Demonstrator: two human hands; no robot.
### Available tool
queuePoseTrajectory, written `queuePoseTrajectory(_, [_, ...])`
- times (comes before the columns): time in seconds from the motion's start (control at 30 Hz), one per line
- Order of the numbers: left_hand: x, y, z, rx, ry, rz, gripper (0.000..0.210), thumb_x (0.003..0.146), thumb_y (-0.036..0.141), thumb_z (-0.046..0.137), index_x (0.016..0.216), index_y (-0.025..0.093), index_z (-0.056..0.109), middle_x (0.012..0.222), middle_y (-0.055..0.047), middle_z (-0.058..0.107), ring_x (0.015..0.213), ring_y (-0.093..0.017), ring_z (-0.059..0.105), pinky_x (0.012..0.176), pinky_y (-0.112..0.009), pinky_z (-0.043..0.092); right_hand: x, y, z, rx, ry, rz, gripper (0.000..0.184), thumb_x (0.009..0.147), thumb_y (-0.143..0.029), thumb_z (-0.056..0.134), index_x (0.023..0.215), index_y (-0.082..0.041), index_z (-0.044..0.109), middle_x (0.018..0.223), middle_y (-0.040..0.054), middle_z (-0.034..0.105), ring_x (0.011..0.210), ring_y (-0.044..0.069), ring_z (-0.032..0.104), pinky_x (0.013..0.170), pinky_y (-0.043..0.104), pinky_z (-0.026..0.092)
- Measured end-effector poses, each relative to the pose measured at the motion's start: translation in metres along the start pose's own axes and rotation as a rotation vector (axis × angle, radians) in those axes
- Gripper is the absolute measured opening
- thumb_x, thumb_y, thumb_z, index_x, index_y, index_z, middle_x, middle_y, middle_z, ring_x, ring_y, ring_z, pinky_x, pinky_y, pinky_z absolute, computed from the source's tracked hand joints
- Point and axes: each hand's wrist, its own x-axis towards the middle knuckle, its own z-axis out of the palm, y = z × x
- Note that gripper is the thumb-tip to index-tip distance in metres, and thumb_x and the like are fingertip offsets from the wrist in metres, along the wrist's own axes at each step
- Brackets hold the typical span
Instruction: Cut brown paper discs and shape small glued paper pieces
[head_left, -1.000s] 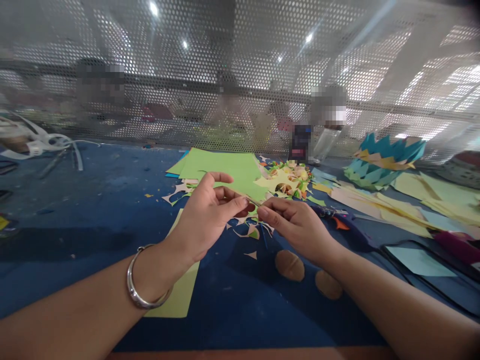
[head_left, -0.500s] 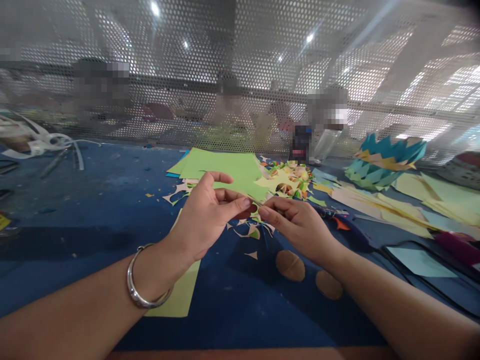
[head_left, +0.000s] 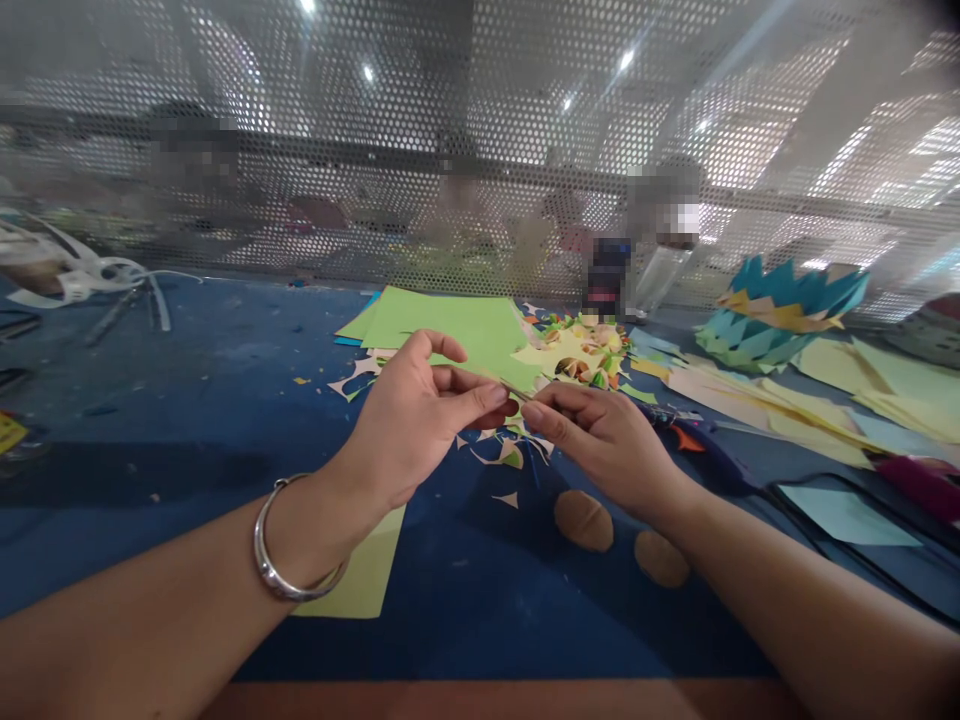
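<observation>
Between my fingertips is a thin strip-like piece (head_left: 516, 391), seen nearly edge-on; it looks like paper. My left hand (head_left: 424, 425) pinches its left end with thumb and fingers, the forefinger raised. The right end is pinched by my right hand (head_left: 600, 435). Both hands hover over the blue table, just in front of a stack of green paper sheets (head_left: 457, 318) and some paper cuttings (head_left: 499, 452). Two brown oval pieces (head_left: 583, 520) lie below my right hand. Part of a pale yellow-green sheet (head_left: 371, 570) shows beneath my left wrist.
A dark blue glue gun (head_left: 712, 455) with its cord lies right of my right hand. Beyond are colourful paper scraps (head_left: 577, 350), a teal zigzag paper ring (head_left: 784, 315), loose paper strips (head_left: 757, 405) and a purple-handled tool (head_left: 919, 485). Perforated mesh (head_left: 480, 110) closes the back.
Both hands keep their pinch on the thin piece, with only a slight shift. The view has tilted a little, so the table appears slightly higher.
</observation>
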Motion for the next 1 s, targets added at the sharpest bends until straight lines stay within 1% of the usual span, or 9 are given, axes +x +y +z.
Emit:
queuePoseTrajectory(0.3, [0.001, 0.0, -0.001, 0.043, -0.007, 0.016, 0.042, 0.08, 0.005, 0.078, 0.096, 0.021, 0.043, 0.073, -0.001, 0.078, 0.067, -0.018, 0.077, 0.072, -0.033, 0.064, 0.001, 0.0, -0.001, -0.01, -0.004, 0.006, 0.044, 0.1, -0.053, 0.056, 0.071, -0.02, 0.058, 0.064, -0.0047, 0.047, 0.06, 0.01, 0.042, 0.057, 0.027, 0.031])
queuePoseTrajectory(0.47, [0.001, 0.003, -0.004, 0.059, 0.006, 0.002, 0.043, 0.08, 0.005, 0.079, 0.1, 0.021, 0.045, 0.072, -0.001, 0.078, 0.063, -0.016, 0.075, 0.068, -0.029, 0.062, 0.0, 0.0, -0.001, 0.011, -0.006, 0.008, 0.046, 0.1, -0.055, 0.055, 0.07, -0.02, 0.056, 0.065, -0.0048, 0.044, 0.061, 0.01, 0.041, 0.058, 0.027, 0.03])
queuePoseTrajectory(0.6, [0.004, 0.005, -0.009, 0.06, -0.02, 0.005, 0.041, 0.08, 0.012, 0.082, 0.104, 0.019, 0.051, 0.074, -0.002, 0.078, 0.066, -0.016, 0.076, 0.068, -0.026, 0.062, 0.0, 0.002, -0.001, 0.026, -0.006, 0.01, 0.045, 0.1, -0.053, 0.056, 0.07, -0.019, 0.055, 0.065, -0.0046, 0.045, 0.062, 0.01, 0.042, 0.059, 0.028, 0.031])
queuePoseTrajectory(0.7, [0.006, 0.005, -0.013, 0.076, -0.044, 0.006, 0.036, 0.081, 0.017, 0.083, 0.106, 0.016, 0.057, 0.077, -0.005, 0.079, 0.071, -0.017, 0.077, 0.071, -0.027, 0.063, 0.0, 0.003, 0.0, 0.039, -0.007, 0.012, 0.045, 0.1, -0.052, 0.056, 0.07, -0.019, 0.054, 0.066, -0.0048, 0.043, 0.062, 0.01, 0.041, 0.059, 0.028, 0.03])
queuePoseTrajectory(0.8, [0.007, 0.004, -0.015, 0.076, -0.038, 0.017, 0.034, 0.08, 0.017, 0.083, 0.105, 0.015, 0.059, 0.081, -0.007, 0.08, 0.074, -0.018, 0.078, 0.074, -0.029, 0.063, 0.0, 0.003, 0.0, 0.045, -0.007, 0.013, 0.045, 0.1, -0.052, 0.057, 0.07, -0.019, 0.053, 0.066, -0.0048, 0.042, 0.061, 0.01, 0.041, 0.059, 0.028, 0.029])
queuePoseTrajectory(1.0, [0.008, 0.002, -0.016, 0.086, -0.023, 0.052, 0.035, 0.077, 0.021, 0.086, 0.1, 0.016, 0.059, 0.079, -0.004, 0.078, 0.072, -0.018, 0.077, 0.076, -0.031, 0.064, 0.0, 0.002, 0.0, 0.044, -0.007, 0.018, 0.045, 0.1, -0.054, 0.056, 0.07, -0.019, 0.055, 0.066, -0.0045, 0.043, 0.062, 0.01, 0.041, 0.059, 0.028, 0.03])
